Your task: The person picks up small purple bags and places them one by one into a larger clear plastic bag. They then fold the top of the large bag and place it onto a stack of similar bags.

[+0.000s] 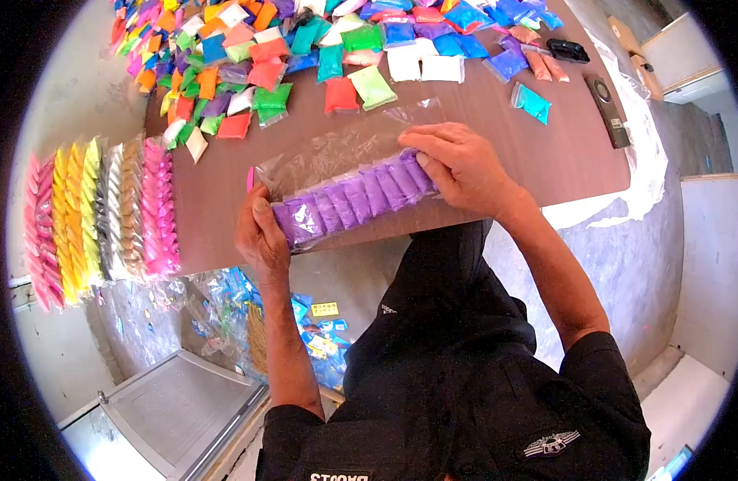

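Note:
A long clear plastic bag (329,170) lies across the front edge of the brown table, held at both ends. Inside it a row of several purple packets (354,199) stands side by side along the near half. My left hand (262,232) grips the bag's left end, thumb on top. At the other end my right hand (453,164) pinches the bag by the last packets, its fingers partly over the plastic. The far half of the bag is see-through, with the table showing beneath.
Loose coloured packets (269,50) are heaped along the far side of the table (537,172). Filled bags in pink, yellow, white and brown (104,212) lie at the left edge. A dark flat box (607,112) and a black object (568,51) sit at the right.

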Motion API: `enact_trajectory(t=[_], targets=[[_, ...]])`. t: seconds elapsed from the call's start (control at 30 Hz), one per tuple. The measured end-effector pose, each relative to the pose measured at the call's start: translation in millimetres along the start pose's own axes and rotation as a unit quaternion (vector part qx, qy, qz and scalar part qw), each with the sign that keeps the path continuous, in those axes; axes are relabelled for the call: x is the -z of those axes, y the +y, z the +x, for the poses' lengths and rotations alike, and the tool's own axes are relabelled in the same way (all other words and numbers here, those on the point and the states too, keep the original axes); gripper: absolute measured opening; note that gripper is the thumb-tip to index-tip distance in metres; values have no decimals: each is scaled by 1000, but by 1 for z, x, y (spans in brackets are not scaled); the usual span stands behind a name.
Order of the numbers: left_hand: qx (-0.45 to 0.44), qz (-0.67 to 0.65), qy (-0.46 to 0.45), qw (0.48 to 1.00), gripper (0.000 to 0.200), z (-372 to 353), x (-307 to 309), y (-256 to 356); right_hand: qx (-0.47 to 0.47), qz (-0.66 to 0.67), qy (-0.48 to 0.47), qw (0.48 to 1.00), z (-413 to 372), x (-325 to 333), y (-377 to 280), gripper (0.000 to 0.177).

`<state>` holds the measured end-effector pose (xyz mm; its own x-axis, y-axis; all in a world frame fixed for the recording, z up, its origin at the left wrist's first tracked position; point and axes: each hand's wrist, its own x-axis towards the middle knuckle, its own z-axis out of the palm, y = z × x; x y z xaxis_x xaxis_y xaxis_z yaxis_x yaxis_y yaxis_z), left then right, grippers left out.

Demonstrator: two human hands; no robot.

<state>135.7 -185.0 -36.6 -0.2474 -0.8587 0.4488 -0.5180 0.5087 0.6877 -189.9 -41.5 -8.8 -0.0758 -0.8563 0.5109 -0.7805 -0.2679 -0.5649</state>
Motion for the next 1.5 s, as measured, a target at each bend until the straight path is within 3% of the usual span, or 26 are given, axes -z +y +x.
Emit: enact_trajectory(t=[0.23,0.37,0.47,0.67,0.73,0.83,0.97,1.03,1.17,1.23,1.5], targets=[[-30,-12,-3,999,36,4,2,-1,-23,-2,-51,998,-1,-4,1,21],[-39,-8,7,999,33,2,-1,-6,-40,16,-41,998,-1,-6,3,21],[-35,-13,12,999,33,1,-3,-6,-2,-1,-2,1000,9,-2,-7,23],[-28,-18,8,999,32,2,0,-4,46,-19,-64,997,25,-22,-27,24],[-32,-14,12,999,32,2,1,-3,11,-58,-157,986,25,-25,-25,20],[-32,-24,6,999,30,3,2,1,34,-37,-104,993,24,-29,-22,15],[-23,-36,6,999,29,1,2,0,31,-56,-126,990,30,-23,-32,19],[-26,-28,11,999,29,0,1,-3,75,-95,-54,991,39,-30,-46,26],[-53,-34,14,998,28,3,-1,-5,84,-13,-74,994,47,-67,-61,33],[-58,-33,21,998,28,3,0,-5,12,15,-152,988,46,-75,-62,29],[-66,-32,6,997,29,3,2,-10,3,14,-152,988,50,-78,-57,20]])
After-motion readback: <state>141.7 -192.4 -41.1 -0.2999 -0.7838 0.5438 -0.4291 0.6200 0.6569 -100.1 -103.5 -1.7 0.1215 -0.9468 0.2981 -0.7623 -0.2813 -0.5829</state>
